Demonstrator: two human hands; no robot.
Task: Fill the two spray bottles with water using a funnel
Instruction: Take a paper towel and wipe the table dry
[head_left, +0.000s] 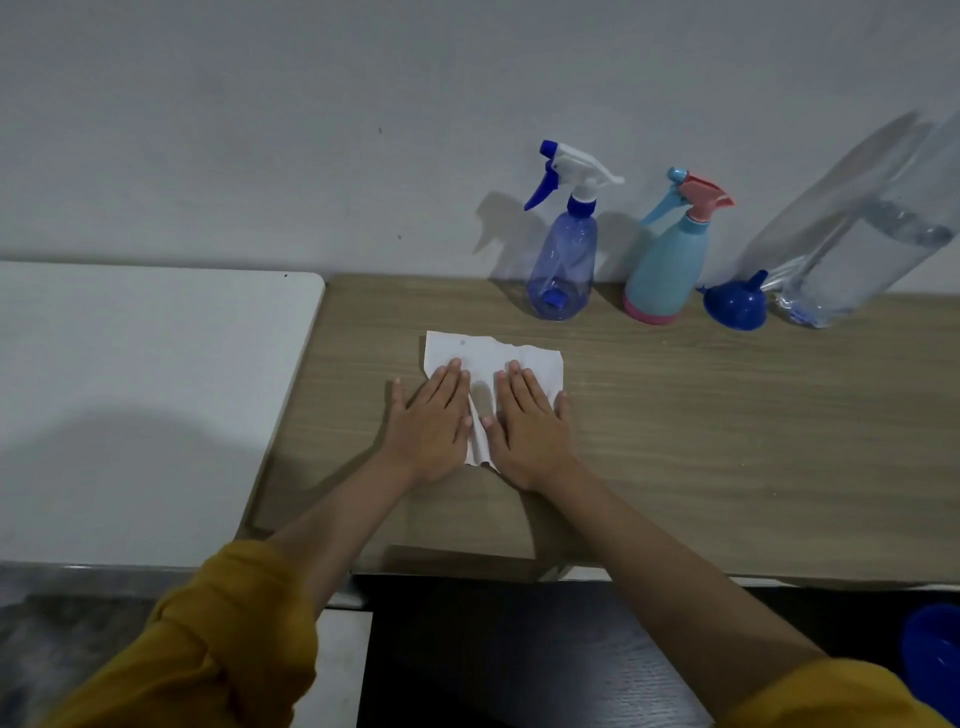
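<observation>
White flat surface (130, 395), far left, butted against the left edge of the wood-grain brown worktop (701, 441).
Mustard-yellow sleeves (208, 649), pushed up the forearms, at the bottom corners of the view.
Torn white paper sheet (488, 358), lying flat near the middle of the worktop, ragged along its far edge.
Left hand (434, 415), palm down on the sheet's left part, fingers (452, 379) straight and together, gripping nothing.
Right hand (527, 421), palm down on the sheet's right part, fingers straight, thumb beside the left hand's thumb, gripping nothing.
Translucent blue spray bottle with white-and-blue trigger head (563, 249), upright at the far edge, against the wall.
Light teal spray bottle with pink base and pink-and-teal trigger head (667, 265), upright, just right of the blue one.
Small dark blue plastic funnel (735, 304), on its side, between the teal bottle and the clear bottle.
Large clear plastic water bottle (872, 244), far right corner, partly filled.
</observation>
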